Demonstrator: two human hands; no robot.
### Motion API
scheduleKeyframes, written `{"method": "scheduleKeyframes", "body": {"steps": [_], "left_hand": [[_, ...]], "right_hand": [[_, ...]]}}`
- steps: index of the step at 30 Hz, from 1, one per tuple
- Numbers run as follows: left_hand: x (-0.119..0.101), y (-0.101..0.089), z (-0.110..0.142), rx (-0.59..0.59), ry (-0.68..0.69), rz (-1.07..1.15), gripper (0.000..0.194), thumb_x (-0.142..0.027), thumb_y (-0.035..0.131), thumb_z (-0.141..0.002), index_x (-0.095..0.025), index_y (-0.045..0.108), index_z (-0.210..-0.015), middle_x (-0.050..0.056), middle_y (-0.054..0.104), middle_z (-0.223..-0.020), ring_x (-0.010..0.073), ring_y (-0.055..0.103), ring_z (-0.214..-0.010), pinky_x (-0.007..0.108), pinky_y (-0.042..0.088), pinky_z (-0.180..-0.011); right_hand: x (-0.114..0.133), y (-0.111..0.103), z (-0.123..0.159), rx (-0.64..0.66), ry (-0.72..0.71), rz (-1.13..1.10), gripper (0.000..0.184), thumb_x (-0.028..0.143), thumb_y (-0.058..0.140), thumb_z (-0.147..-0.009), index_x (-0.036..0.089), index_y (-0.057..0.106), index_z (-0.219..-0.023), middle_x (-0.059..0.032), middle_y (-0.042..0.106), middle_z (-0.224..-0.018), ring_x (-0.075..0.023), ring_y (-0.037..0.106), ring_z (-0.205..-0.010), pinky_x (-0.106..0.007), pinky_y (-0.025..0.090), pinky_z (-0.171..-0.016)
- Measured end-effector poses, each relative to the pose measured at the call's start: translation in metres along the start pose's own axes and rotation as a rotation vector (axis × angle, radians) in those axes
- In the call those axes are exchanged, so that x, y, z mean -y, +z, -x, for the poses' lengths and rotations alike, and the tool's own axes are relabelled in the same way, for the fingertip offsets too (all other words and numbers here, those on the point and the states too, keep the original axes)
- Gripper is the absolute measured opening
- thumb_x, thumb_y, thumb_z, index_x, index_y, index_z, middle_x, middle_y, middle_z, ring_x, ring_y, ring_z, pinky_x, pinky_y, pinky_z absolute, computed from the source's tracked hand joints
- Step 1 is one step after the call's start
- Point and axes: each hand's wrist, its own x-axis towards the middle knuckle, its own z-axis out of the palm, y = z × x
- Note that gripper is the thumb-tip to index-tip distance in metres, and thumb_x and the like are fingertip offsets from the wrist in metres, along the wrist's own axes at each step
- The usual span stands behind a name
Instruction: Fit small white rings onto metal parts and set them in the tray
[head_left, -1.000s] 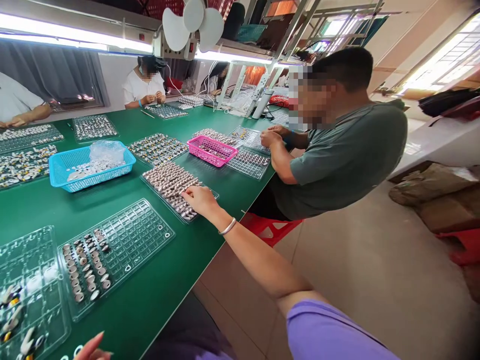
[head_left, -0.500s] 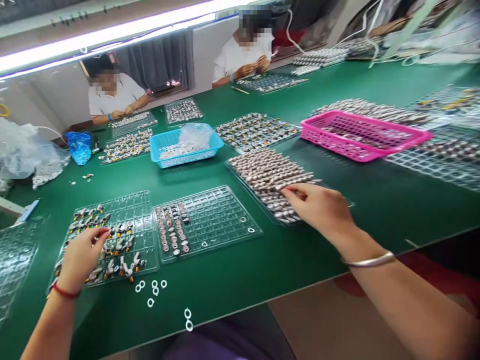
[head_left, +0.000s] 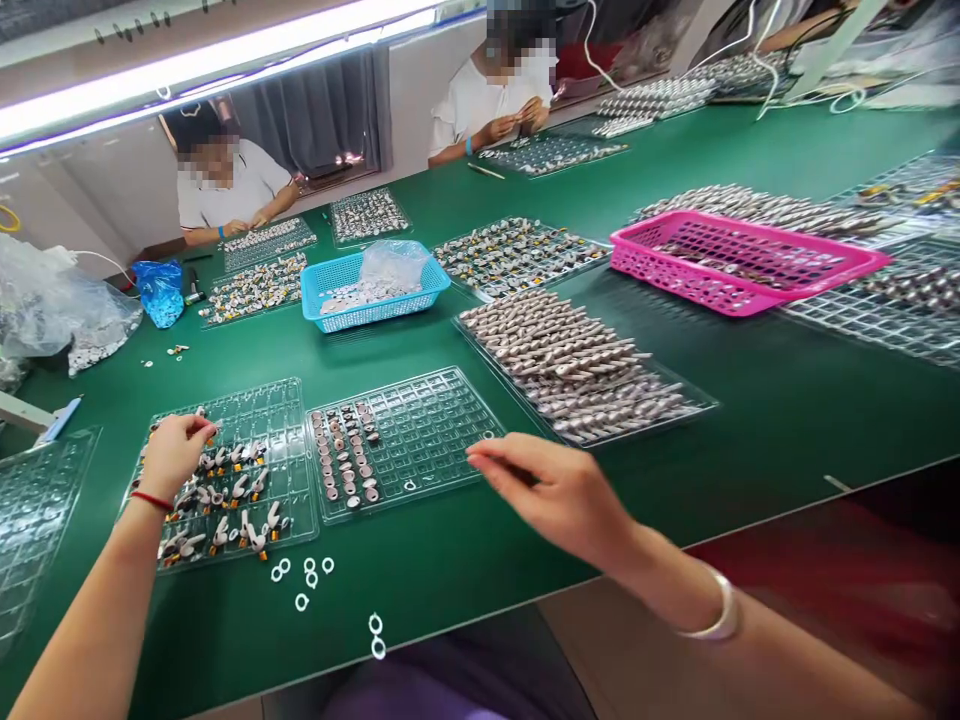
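Note:
My left hand [head_left: 176, 452] is closed in a pinch over a clear blister tray [head_left: 281, 400] of small earbud-like parts [head_left: 246, 530], white and black with orange tabs. Whatever those fingertips grip is too small to make out. Fingers pressed together, my right hand [head_left: 559, 490] hovers by the right edge of a second clear tray [head_left: 427, 430]. I cannot make out what it holds, if anything. Round brown-and-white pieces [head_left: 349, 460] fill several columns on that tray's left side. Beyond my right hand lies a tray piled with pale stemmed parts [head_left: 555, 345].
Loose white rings [head_left: 310, 575] lie near the table's front edge. A blue basket [head_left: 375, 315] and a pink basket [head_left: 705, 285] stand farther back. Two co-workers in white sit across the green table [head_left: 225, 665]. Plastic bags [head_left: 56, 290] lie at the left.
My view has swung left from the co-worker at the right. My right hand has left the pile of stemmed parts and come left and nearer. My left hand has moved slightly up its tray.

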Motion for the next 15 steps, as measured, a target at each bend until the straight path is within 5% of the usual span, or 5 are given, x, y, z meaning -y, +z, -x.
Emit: {"method": "scheduleKeyframes", "body": {"steps": [3, 7, 11, 15], "left_hand": [[-0.020, 0.024, 0.042, 0.043, 0.021, 0.288, 0.021, -0.035, 0.067, -0.084, -0.015, 0.065, -0.087, 0.002, 0.065, -0.089, 0.0184, 0.062, -0.083, 0.033, 0.052, -0.076], [-0.051, 0.074, 0.129, 0.239, -0.030, 0.721, 0.041, -0.057, 0.072, -0.068, -0.017, 0.064, -0.072, 0.000, 0.060, -0.067, 0.0141, 0.056, -0.063, 0.026, 0.049, -0.060], [-0.062, 0.107, 0.192, 0.342, -0.168, 0.990, 0.039, -0.056, 0.074, -0.068, -0.019, 0.066, -0.079, 0.002, 0.065, -0.077, 0.0142, 0.060, -0.068, 0.028, 0.053, -0.067], [-0.054, 0.114, 0.208, 0.408, -0.224, 1.086, 0.028, -0.043, 0.080, -0.068, -0.019, 0.071, -0.078, 0.001, 0.068, -0.074, 0.0130, 0.062, -0.068, 0.023, 0.053, -0.067]], "right_hand": [[0.044, 0.028, 0.002, -0.030, -0.058, -0.230, 0.008, 0.017, 0.057, -0.091, 0.019, 0.065, -0.094, -0.0024, 0.067, -0.074, -0.0133, 0.064, -0.065, -0.023, 0.055, -0.061], [0.084, 0.063, 0.005, -0.133, -0.191, -0.343, 0.011, 0.013, 0.059, -0.089, 0.017, 0.061, -0.099, -0.0084, 0.067, -0.094, -0.0171, 0.063, -0.087, -0.032, 0.057, -0.079], [0.088, 0.073, 0.013, -0.126, -0.247, -0.447, 0.015, 0.008, 0.056, -0.090, 0.014, 0.059, -0.104, -0.0110, 0.068, -0.098, -0.0175, 0.062, -0.095, -0.032, 0.057, -0.084], [0.081, 0.062, 0.026, -0.064, -0.247, -0.505, 0.015, 0.010, 0.056, -0.091, 0.014, 0.060, -0.106, -0.0105, 0.071, -0.096, -0.0156, 0.065, -0.089, -0.029, 0.057, -0.082]]}}
